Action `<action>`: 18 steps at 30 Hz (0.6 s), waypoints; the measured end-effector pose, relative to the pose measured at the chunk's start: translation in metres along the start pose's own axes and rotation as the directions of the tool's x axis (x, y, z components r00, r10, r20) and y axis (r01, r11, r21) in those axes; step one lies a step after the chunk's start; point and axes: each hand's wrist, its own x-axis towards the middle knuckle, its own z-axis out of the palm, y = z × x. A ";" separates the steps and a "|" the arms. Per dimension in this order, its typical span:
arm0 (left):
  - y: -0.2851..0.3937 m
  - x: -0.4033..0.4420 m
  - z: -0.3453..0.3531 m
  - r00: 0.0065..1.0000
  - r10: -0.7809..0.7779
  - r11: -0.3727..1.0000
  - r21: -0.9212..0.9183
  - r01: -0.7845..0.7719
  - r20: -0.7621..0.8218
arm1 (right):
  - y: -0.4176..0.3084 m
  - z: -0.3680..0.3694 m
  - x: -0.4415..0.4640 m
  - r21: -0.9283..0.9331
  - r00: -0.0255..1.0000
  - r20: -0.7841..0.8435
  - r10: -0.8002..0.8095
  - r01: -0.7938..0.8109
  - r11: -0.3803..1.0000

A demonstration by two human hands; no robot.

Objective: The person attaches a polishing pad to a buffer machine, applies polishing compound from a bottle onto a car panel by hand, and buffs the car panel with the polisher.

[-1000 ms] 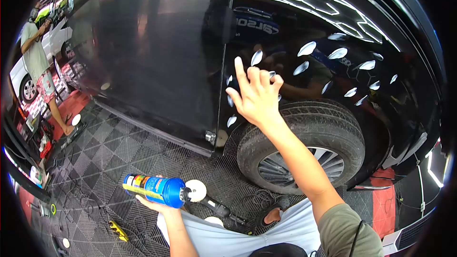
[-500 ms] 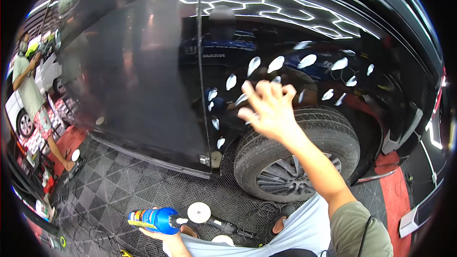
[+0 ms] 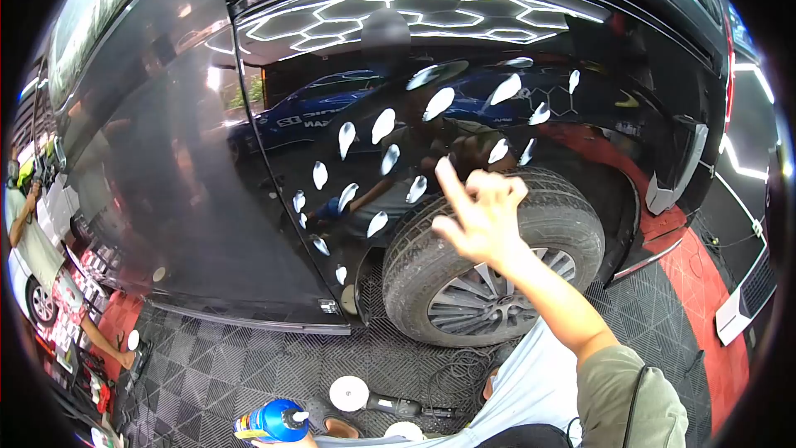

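A black car's rear side panel point(image 3: 464, 41) is spotted with several white smears of paste point(image 3: 439, 104) above and in front of the wheel arch. My right hand point(image 3: 489, 216) hovers before the tire point(image 3: 564, 216) with index finger and thumb stretched out and the other fingers partly bent. Nothing is held in it, and I cannot tell whether the fingertip touches the panel. Low in the view, my left hand point(image 3: 286, 443) grips a blue bottle point(image 3: 272, 421) with a yellow label and a pale nozzle; most of that hand is cut off.
A polisher point(image 3: 390, 404) with a round white pad point(image 3: 349, 394) lies on the dark tiled floor, near a coiled cord point(image 3: 460, 369). Another white pad point(image 3: 404, 430) is close to my legs. At the far left stands another person point(image 3: 37, 232) beside a white car.
My view has shifted so that the panel's smears sit further left. My right hand's spread fingers have partly bent, leaving the index finger pointing. The bottle has dropped lower in view.
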 end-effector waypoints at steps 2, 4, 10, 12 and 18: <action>0.016 0.000 0.005 0.997 -0.073 0.993 -0.087 0.074 0.021 | 0.019 -0.004 0.018 -0.068 0.992 -0.106 0.075 -0.082 0.994; 0.029 -0.001 0.012 0.989 -0.139 0.973 -0.176 0.146 0.056 | 0.021 -0.006 0.031 -0.045 0.994 0.007 0.111 -0.110 0.993; 0.094 -0.011 0.039 0.887 -0.029 0.463 -0.780 0.420 0.461 | 0.035 -0.043 0.030 -0.024 0.998 -0.047 0.028 -0.029 0.999; 0.096 -0.009 0.040 0.892 -0.061 0.440 -0.790 0.427 0.448 | 0.047 -0.046 0.047 -0.054 0.989 -0.109 0.102 -0.108 0.993; 0.109 0.012 0.056 0.538 -0.808 0.284 -0.641 0.713 0.241 | 0.056 -0.030 0.072 -0.030 0.997 -0.068 0.039 -0.041 0.999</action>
